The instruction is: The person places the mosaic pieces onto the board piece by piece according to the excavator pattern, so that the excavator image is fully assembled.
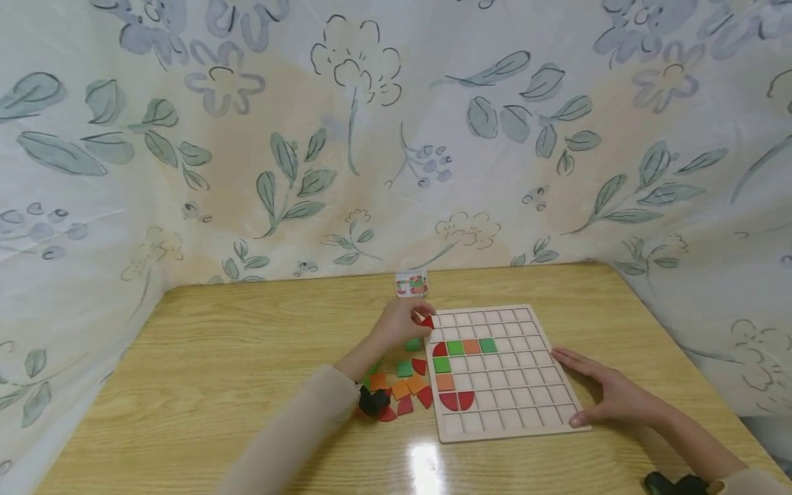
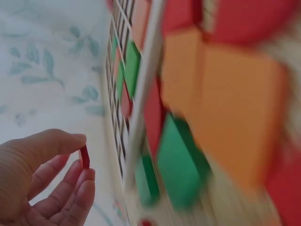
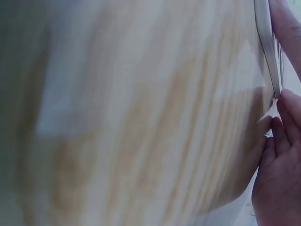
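My left hand (image 1: 399, 324) pinches a red quarter-circle tile (image 2: 84, 157) between thumb and fingertips, over the far left corner of the wooden grid board (image 1: 516, 378). On the board's left side, a row holds a red tile (image 1: 440, 350), a light green tile (image 1: 455, 348), an orange tile (image 1: 471, 346) and a darker green tile (image 1: 488, 345). Below, the left column has a green tile (image 1: 441, 365) and an orange tile (image 1: 445, 382), then two red tiles (image 1: 458, 401) side by side. My right hand (image 1: 609, 395) rests spread along the board's right edge, thumb at the near corner.
Loose red, green and orange tiles (image 1: 401, 389) lie in a group left of the board. A small card with a coloured pattern (image 1: 411, 283) stands at the table's back edge. Behind the wooden table (image 1: 247, 357) hangs a floral cloth (image 1: 396, 137).
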Motion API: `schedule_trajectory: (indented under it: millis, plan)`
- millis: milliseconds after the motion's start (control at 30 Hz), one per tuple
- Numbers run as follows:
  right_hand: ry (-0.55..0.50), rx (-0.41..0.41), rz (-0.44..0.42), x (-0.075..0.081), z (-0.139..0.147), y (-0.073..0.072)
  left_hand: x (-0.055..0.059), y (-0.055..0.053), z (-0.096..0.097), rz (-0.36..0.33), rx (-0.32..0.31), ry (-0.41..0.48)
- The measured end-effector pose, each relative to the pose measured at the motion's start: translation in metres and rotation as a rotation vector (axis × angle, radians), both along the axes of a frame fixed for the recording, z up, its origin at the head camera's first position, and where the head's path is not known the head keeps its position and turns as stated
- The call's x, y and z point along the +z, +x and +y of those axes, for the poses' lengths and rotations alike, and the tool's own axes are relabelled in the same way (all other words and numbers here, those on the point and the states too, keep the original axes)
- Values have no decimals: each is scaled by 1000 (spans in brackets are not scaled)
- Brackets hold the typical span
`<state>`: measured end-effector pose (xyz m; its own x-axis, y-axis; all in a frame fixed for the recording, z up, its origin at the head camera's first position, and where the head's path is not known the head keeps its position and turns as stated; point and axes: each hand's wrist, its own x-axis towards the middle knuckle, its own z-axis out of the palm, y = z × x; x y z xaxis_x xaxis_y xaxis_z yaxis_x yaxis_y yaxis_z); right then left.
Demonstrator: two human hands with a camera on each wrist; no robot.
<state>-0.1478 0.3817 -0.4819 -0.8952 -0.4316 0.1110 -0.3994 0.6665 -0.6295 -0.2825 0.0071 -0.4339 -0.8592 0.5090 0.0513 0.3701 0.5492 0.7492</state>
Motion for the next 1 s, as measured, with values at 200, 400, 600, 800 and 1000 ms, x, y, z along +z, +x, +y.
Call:
schedule_trajectory:
  millis: [200, 400, 600, 800, 1000]
  plan:
    - [-1, -3, -9, 2, -1, 0, -1, 4, 34, -22, -32, 0]
    - [0, 5, 15, 2, 0, 1, -2, 4, 63, 12, -64, -47]
    - [5, 2, 17, 2, 0, 0, -7, 3, 81, 60, -77, -132]
    - [21, -8, 9, 1, -1, -1, -11, 1, 92, 115, -102, -194]
    - [16, -3, 5, 0, 0, -1, -14, -3, 99, 108, -96, -196]
